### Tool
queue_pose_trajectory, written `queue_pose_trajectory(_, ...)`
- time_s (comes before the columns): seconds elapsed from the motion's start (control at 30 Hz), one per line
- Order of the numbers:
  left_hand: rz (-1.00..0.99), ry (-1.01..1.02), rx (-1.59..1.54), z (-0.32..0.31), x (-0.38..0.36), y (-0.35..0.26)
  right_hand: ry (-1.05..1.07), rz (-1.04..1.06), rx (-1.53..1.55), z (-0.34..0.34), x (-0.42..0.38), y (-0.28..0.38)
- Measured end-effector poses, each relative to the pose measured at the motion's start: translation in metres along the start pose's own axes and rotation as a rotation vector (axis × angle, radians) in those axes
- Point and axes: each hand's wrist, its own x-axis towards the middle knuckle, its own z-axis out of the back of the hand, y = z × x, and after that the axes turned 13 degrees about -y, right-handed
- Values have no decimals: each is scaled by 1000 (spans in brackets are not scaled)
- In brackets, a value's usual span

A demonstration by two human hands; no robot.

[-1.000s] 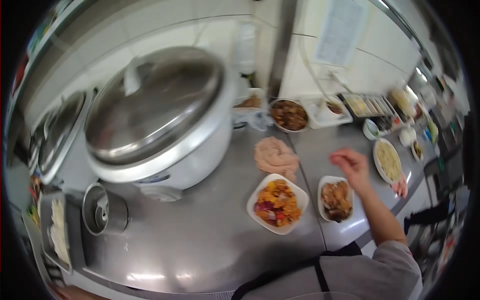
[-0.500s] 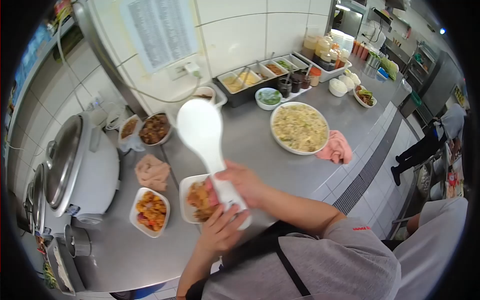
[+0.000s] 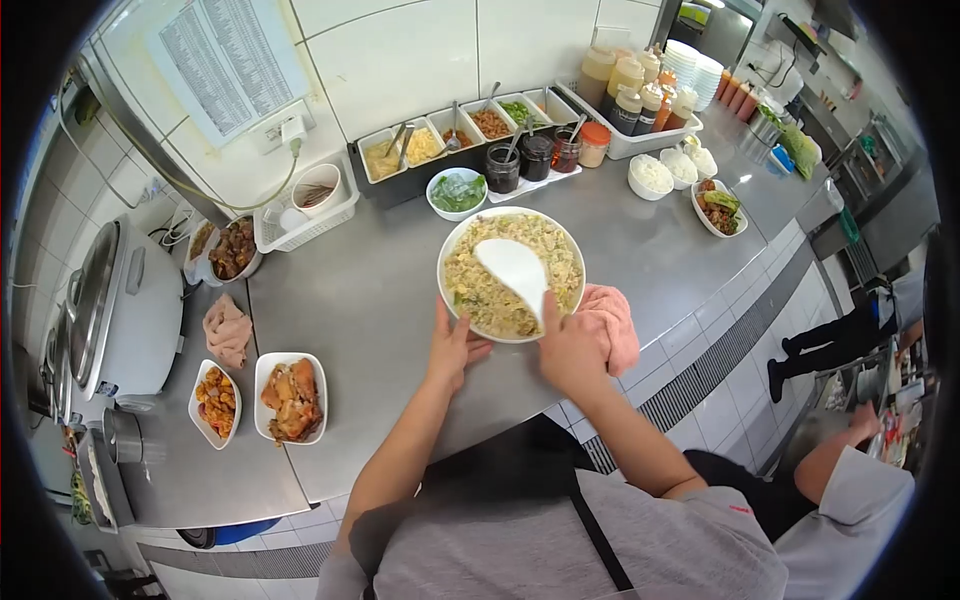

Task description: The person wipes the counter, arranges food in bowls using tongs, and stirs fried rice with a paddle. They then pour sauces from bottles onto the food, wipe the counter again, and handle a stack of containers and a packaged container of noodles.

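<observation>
My right hand grips a white rice paddle, whose broad blade lies over the fried rice in a round white bowl. The index finger stretches along the paddle's handle, and the handle's end is hidden by the hand. At the bowl's near left side is my left hand, fingers apart and stretched against or just beside the rim. A pink cloth lies right of the bowl, close to my right hand.
Left stand a dish of braised meat, a smaller dish of orange food, a cloth and a large cooker. Behind are a topping tray, sauce jars, bottles and rice bowls. A person stands right.
The paddle has gone from above the meat dish to the fried rice bowl. My left hand has let go of the paddle and moved to the bowl's side. The view has shifted right.
</observation>
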Motion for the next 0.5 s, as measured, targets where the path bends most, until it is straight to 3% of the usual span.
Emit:
queue_pose_trajectory(0.07,-31,-20,-10,-3,0,4,-16,49,-87,1,-11,8)
queue_pose_trajectory(0.13,-11,-35,-26,-3,-2,1,34,52,120,4,-17,13)
queue_pose_trajectory(0.27,-58,-39,-36,-6,-4,-1,142,83,105,19,-6,2)
queue_pose_trajectory(0.37,-20,-42,-10,-7,-7,-4,301,31,33,44,49,-27)
queue_pose_trajectory(0.43,-17,-53,-11,-6,-5,-3,255,-101,127,21,81,-51)
queue_pose_trajectory(0.5,-14,-63,-8,-7,-4,-4,334,-49,107,15,104,-51)
